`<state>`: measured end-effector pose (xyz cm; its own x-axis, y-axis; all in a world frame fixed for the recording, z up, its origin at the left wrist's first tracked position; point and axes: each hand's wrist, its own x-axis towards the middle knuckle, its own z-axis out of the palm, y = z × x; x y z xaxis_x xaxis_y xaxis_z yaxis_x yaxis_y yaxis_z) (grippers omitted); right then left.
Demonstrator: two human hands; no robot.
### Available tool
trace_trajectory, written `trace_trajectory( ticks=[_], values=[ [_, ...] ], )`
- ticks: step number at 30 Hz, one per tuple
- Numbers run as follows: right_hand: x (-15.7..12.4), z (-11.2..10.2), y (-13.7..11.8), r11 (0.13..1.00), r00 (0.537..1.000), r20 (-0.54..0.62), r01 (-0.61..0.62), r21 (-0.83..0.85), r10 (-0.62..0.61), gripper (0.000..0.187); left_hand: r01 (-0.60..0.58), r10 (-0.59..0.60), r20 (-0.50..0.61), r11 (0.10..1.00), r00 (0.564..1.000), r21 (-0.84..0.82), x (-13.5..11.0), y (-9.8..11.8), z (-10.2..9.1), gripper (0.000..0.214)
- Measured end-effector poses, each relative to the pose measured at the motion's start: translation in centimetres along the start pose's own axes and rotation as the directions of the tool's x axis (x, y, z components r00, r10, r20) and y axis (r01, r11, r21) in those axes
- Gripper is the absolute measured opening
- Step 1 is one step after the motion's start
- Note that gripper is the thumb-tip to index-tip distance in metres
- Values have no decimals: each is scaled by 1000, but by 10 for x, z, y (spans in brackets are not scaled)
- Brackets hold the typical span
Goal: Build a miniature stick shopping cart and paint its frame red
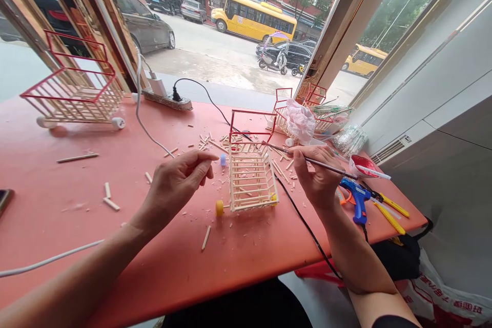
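Observation:
A small shopping cart made of thin wooden sticks [251, 179] stands on the table between my hands. Its raised handle frame is painted red, while most of the basket is bare wood; yellow and pale blue wheels show at its corners. My right hand [317, 174] grips a slim paintbrush [326, 165], whose tip reaches the top rail below the red handle. Left of the cart, my left hand [186, 174] is closed, fingers curled and thumb against them, with nothing visible in it. Its fingertips are close to the cart, apparently not touching.
Red paint fills a small dish [365, 165] at right, beside a blue glue gun [357, 197] and yellow-handled pliers [390, 210]. A red-rimmed cart [77, 92] stands at left. Loose sticks [219, 143], a power strip [169, 100] and a black cord [303, 220] lie on the table.

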<state>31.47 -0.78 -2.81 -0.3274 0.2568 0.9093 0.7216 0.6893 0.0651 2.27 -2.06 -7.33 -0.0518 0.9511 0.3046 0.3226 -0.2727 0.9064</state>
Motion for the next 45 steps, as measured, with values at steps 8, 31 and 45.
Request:
trace_trajectory(
  ticks=[8, 31, 45],
  values=[
    [-2, 7, -14, 984, 998, 63, 7, 179, -19, 17, 4, -4, -5, 1000, 1000, 6, 0, -2, 0, 28],
    [-3, 12, -17, 967, 983, 101, 126, 221, -152, 23, 14, -14, 9, 1000, 1000, 5, -1, -4, -1, 30],
    [-3, 11, -17, 968, 990, 70, 104, 227, -123, 27, 13, -13, 6, 1000, 1000, 0, -1, -6, 0, 29]
  ],
)
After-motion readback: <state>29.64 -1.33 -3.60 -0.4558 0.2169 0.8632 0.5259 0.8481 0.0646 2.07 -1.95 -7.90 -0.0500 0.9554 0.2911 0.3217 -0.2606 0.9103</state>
